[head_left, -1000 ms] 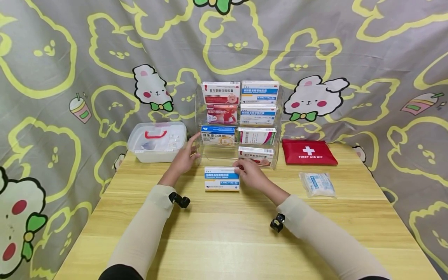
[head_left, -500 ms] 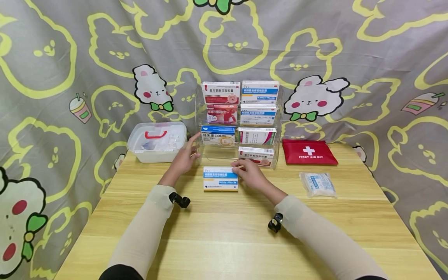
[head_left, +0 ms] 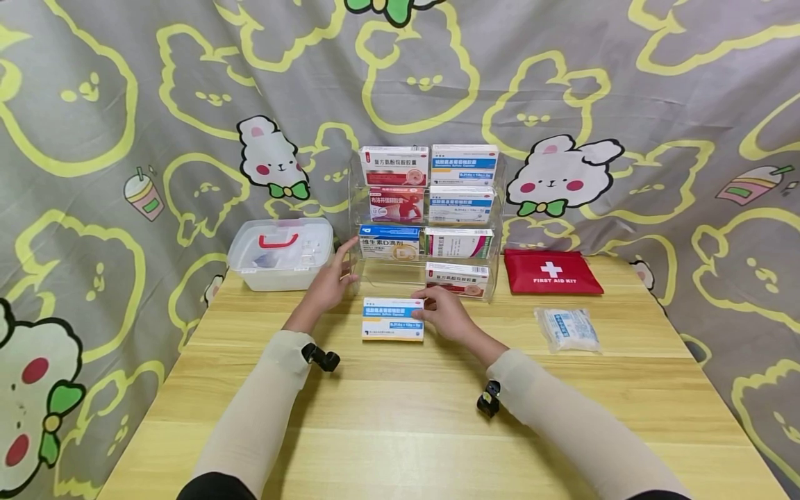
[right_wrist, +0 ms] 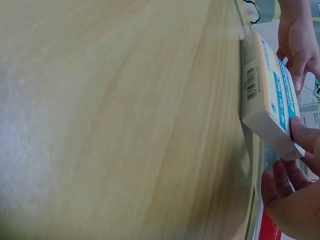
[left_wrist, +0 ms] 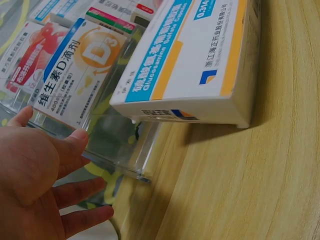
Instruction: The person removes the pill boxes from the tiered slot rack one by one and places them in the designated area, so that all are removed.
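A clear acrylic tiered rack (head_left: 389, 273) stands at the back of the table and holds several medicine boxes. In front of it, my right hand (head_left: 448, 314) pinches a white, blue and orange glucosamine capsule box (head_left: 392, 321) at its right end, thumb on the printed face. Whether the box touches the table is hard to tell. My left hand (head_left: 326, 283) is at the rack's left side, its fingers extended, close to the vitamin D drops box (left_wrist: 82, 70). The lowest tier bears a white-and-red capsule box (head_left: 457, 279) on its right; its left half is bare.
Left of the rack sits a translucent lidded case (head_left: 281, 253) with a red handle. To the right lie a red first aid kit pouch (head_left: 553, 272) and a small clear-wrapped white packet (head_left: 567, 330). A patterned curtain (head_left: 425, 90) hangs behind the table (head_left: 400, 417).
My right hand and the glucosamine box have shifted slightly left, and the right thumb and fingers sit a little lower on the box. My left hand has stayed put.
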The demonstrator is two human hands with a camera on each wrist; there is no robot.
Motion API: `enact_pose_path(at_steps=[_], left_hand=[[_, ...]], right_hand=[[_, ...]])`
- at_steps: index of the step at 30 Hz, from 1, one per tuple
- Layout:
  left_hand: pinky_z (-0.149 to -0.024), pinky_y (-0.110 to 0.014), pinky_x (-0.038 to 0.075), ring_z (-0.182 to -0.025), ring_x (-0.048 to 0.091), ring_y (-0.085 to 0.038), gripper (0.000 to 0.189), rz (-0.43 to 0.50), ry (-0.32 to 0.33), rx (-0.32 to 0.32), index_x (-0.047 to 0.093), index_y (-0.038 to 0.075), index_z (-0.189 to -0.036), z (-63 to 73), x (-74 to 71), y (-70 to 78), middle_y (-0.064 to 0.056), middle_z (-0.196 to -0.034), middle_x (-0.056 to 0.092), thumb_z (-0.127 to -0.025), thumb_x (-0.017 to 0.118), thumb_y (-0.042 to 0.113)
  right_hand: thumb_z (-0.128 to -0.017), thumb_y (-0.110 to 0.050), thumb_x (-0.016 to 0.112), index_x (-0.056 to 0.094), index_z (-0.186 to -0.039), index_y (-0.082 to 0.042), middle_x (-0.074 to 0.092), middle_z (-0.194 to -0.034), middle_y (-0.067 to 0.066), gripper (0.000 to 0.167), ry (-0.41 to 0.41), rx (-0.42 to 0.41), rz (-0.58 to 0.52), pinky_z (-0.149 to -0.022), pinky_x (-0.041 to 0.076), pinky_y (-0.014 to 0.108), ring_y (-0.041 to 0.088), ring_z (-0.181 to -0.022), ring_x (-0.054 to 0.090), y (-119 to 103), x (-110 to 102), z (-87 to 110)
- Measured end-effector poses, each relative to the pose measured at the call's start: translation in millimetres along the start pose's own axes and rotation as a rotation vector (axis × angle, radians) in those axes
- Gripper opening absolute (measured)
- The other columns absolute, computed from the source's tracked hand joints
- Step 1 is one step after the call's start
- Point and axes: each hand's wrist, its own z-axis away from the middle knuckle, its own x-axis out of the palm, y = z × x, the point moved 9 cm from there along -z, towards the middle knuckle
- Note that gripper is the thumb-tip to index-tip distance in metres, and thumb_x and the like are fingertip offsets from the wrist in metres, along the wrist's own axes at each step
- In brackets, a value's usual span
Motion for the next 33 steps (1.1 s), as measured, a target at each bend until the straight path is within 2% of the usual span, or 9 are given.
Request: enact_pose_path(at_steps=[8, 13, 19, 23, 30, 33], left_hand=[[-0.108, -0.059, 0.045, -0.134, 0.055, -0.043, 0.088, -0.002, 0.003, 0.004, 0.011, 0.046, -0.162, 0.2, -0.9, 0.7, -0.026, -0.151, 0.051, -0.103, 0.061, 0.004], [-0.108, -0.059, 0.045, -0.135, 0.055, -0.043, 0.087, -0.003, 0.004, 0.004, 0.011, 0.045, -0.162, -0.8, -1.2, 0.2, -0.026, -0.152, 0.050, -0.103, 0.060, 0.004], [-0.108, -0.059, 0.045, -0.135, 0.055, -0.043, 0.087, 0.000, 0.003, 0.003, 0.011, 0.046, -0.162, -1.4, -1.0, 0.1, -0.026, -0.152, 0.050, -0.103, 0.060, 0.004], [-0.108, -0.058, 0.045, -0.135, 0.055, -0.042, 0.087, -0.011, 0.004, -0.003, 0.011, 0.046, -0.162, -0.5, -0.7, 0.0, -0.025, -0.152, 0.051, -0.103, 0.061, 0.005], [-0.108, -0.058, 0.044, -0.135, 0.055, -0.043, 0.088, -0.017, 0.001, -0.002, 0.010, 0.045, -0.162, 1.1, 0.3, -0.7, -0.026, -0.153, 0.049, -0.103, 0.060, 0.004], [-0.108, -0.058, 0.045, -0.134, 0.055, -0.043, 0.088, -0.014, 0.002, 0.008, 0.010, 0.044, -0.162, 1.2, 0.1, -0.2, -0.026, -0.153, 0.049, -0.103, 0.061, 0.003]], right_hand=[[-0.093, -0.017, 0.079, 0.074, -0.124, -0.006, 0.072, -0.120, 0.010, 0.034, 0.003, 0.005, 0.045, -0.095, 0.055, 0.042, 0.025, -0.107, 0.067, 5, 6, 0.3], [-0.093, -0.018, 0.079, 0.075, -0.121, -0.005, 0.072, -0.123, 0.011, 0.031, 0.000, 0.007, 0.085, -0.100, 0.052, 0.045, 0.028, -0.115, 0.066, 6, 7, 1.4], [-0.095, -0.019, 0.077, 0.074, -0.125, -0.003, 0.070, -0.130, 0.013, 0.035, -0.021, 0.007, 0.115, -0.107, 0.048, 0.046, 0.031, -0.127, 0.061, 5, 9, 1.0], [-0.095, -0.019, 0.076, 0.072, -0.128, -0.003, 0.069, -0.132, 0.013, 0.037, -0.011, -0.007, 0.118, -0.106, 0.049, 0.046, 0.031, -0.125, 0.062, 1, 9, 3.9], [-0.091, -0.020, 0.081, 0.072, -0.128, -0.004, 0.068, -0.132, 0.010, 0.042, 0.016, -0.107, 0.184, -0.112, 0.044, 0.046, 0.031, -0.130, 0.058, -21, 11, 20.7], [-0.088, -0.021, 0.083, 0.073, -0.127, -0.006, 0.068, -0.130, 0.007, 0.043, 0.008, -0.141, 0.215, -0.110, 0.045, 0.044, 0.028, -0.126, 0.058, -30, 15, 28.4]])
